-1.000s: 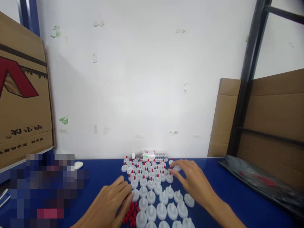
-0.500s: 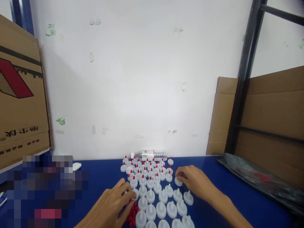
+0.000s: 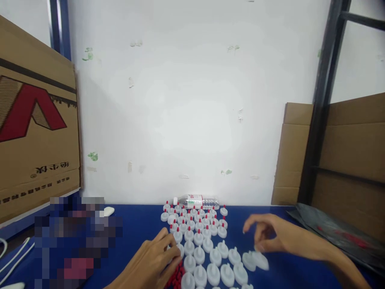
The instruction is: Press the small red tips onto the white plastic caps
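Note:
My left hand (image 3: 158,257) is curled beside the rows of white nozzle caps (image 3: 200,255), fingertips bent together against a partly hidden cap at the left edge; what they pinch is hidden. Small red tips (image 3: 174,279) lie in a pile under and beside that hand. To the right of the rows, my right hand (image 3: 269,235) is raised with thumb and fingers apart. Just below it a blurred white cap (image 3: 261,260) tilts beside another white cap (image 3: 249,261). In the far rows, most of the caps carry red tips (image 3: 199,231) on their nozzles.
A clear plastic bottle (image 3: 195,201) lies behind the caps against the white wall. A large printed carton (image 3: 39,120) stands at left, and a grey plastic bag (image 3: 331,228) lies at right by cardboard sheets (image 3: 291,152). White cables (image 3: 18,255) lie at lower left.
My right hand has moved right and opened away from a cap at the edge of the rows. The left hand stays by the left-edge caps. The whole view has shifted slightly.

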The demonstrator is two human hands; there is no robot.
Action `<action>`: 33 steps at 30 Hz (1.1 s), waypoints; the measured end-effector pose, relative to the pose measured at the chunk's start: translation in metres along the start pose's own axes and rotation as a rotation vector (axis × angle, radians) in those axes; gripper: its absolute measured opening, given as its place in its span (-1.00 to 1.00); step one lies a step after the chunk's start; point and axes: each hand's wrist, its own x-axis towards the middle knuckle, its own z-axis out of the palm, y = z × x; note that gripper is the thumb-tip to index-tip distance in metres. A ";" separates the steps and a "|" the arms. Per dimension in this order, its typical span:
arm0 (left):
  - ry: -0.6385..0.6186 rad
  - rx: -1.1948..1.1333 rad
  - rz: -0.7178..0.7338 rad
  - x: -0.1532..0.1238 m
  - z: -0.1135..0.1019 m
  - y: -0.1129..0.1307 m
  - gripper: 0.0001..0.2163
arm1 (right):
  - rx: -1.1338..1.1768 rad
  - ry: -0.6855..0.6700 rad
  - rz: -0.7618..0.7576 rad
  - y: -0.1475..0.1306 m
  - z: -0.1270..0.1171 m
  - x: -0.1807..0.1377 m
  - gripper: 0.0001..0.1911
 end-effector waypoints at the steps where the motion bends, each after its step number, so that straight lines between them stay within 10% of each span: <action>1: 0.002 -0.002 0.002 0.000 0.000 0.000 -0.88 | 0.029 -0.067 0.047 0.000 0.000 -0.004 -0.61; 7: -0.062 0.011 -0.016 0.000 -0.001 0.004 -0.88 | 0.162 -0.237 0.151 0.001 0.011 -0.004 -0.45; 13: -0.109 0.008 -0.033 0.002 0.000 0.004 -0.87 | -0.108 0.226 -0.106 0.002 0.020 0.021 -0.64; 18: -0.106 0.027 0.040 0.005 0.000 0.003 -0.84 | -0.320 0.233 -0.191 0.010 0.048 0.036 -0.56; 28: 0.215 0.018 0.019 -0.001 0.005 -0.006 -0.80 | -0.460 0.449 -0.287 -0.005 0.061 0.037 -0.73; 33: 0.350 0.082 0.047 -0.001 0.006 0.006 -0.82 | -0.465 0.442 -0.569 -0.037 0.094 0.028 -0.86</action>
